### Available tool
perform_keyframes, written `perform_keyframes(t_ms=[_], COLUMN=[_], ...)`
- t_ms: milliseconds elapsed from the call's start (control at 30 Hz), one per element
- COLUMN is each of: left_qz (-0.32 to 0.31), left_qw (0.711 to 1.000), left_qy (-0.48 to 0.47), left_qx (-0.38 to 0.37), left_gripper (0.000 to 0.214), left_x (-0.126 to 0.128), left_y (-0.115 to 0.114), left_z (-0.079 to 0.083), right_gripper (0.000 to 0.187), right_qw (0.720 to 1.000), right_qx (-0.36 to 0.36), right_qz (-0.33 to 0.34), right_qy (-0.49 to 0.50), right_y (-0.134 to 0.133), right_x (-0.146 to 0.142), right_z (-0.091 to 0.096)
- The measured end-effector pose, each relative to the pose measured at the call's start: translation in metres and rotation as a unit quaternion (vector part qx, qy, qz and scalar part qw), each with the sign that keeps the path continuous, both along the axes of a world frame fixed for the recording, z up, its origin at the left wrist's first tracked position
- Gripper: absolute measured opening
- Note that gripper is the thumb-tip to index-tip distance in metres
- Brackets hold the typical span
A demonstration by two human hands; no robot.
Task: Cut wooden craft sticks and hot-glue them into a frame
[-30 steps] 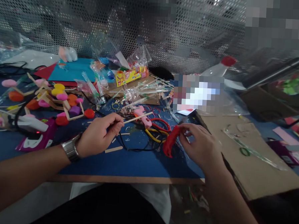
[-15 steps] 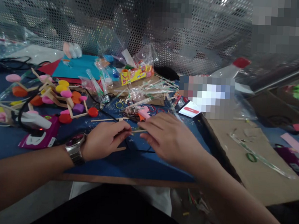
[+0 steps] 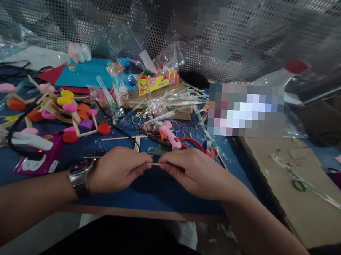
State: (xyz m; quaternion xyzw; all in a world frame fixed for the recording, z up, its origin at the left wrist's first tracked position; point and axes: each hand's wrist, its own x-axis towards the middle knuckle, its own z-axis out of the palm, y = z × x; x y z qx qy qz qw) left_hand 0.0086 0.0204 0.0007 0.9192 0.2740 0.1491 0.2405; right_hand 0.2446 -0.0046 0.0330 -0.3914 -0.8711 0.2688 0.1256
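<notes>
Blue table (image 3: 180, 202), cluttered toward mesh screen (image 3: 107, 17). Left hand (image 3: 118, 169) and right hand (image 3: 198, 174) pinch thin stick (image 3: 156, 164) between them; long axis runs left to right, both equally near.

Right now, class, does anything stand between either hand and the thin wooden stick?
Nothing visible does: the left hand and right hand both pinch the stick, part showing between them. The pink glue gun lies beyond the hands.

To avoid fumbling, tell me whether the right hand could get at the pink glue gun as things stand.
Probably yes: the pink glue gun lies just beyond the right hand, nothing visibly blocking it, though that hand grips a thin stick.
</notes>
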Motion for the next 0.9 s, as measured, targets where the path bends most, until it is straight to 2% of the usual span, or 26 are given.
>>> perform_keyframes(t_ms=[100,200,300,400,467,533,667,800,900], left_qz=[-0.025,-0.028,-0.017,0.006,0.022,0.029,-0.002,-0.027,-0.058], left_qw=[0.999,0.999,1.0,0.999,0.997,0.996,0.996,0.993,0.983], left_qy=[0.002,0.012,0.001,-0.042,-0.065,-0.071,-0.056,-0.035,-0.059], left_qx=[-0.02,-0.017,-0.011,-0.028,-0.037,-0.041,-0.069,-0.107,-0.162], left_gripper=[0.033,0.031,0.028,0.027,0.025,0.023,0.025,0.03,0.026], left_x=[0.001,0.002,0.002,0.002,0.002,0.003,0.005,0.007,0.008], left_y=[0.0,0.001,0.001,-0.001,-0.001,-0.002,-0.007,-0.01,-0.01], left_z=[0.001,0.001,0.0,0.001,0.001,0.002,0.002,0.002,0.004], right_gripper=[0.021,0.023,0.024,0.03,0.036,0.043,0.055,0.056,0.055], right_qw=[0.998,0.995,0.983,0.933,0.898,0.892,0.918,0.922,0.921], right_qx=[-0.065,-0.095,-0.162,-0.294,-0.334,-0.307,-0.222,-0.214,-0.217], right_qz=[0.0,-0.004,0.005,-0.002,-0.026,-0.045,-0.048,-0.06,-0.049], right_qy=[0.005,0.022,0.09,0.209,0.283,0.327,0.325,0.317,0.32], right_y=[0.0,0.0,0.002,0.004,0.004,0.003,-0.002,-0.006,-0.007], right_x=[0.003,0.007,0.015,0.02,0.019,0.015,0.001,-0.006,-0.008], right_z=[0.001,0.0,0.0,-0.004,-0.009,-0.015,-0.024,-0.027,-0.028])
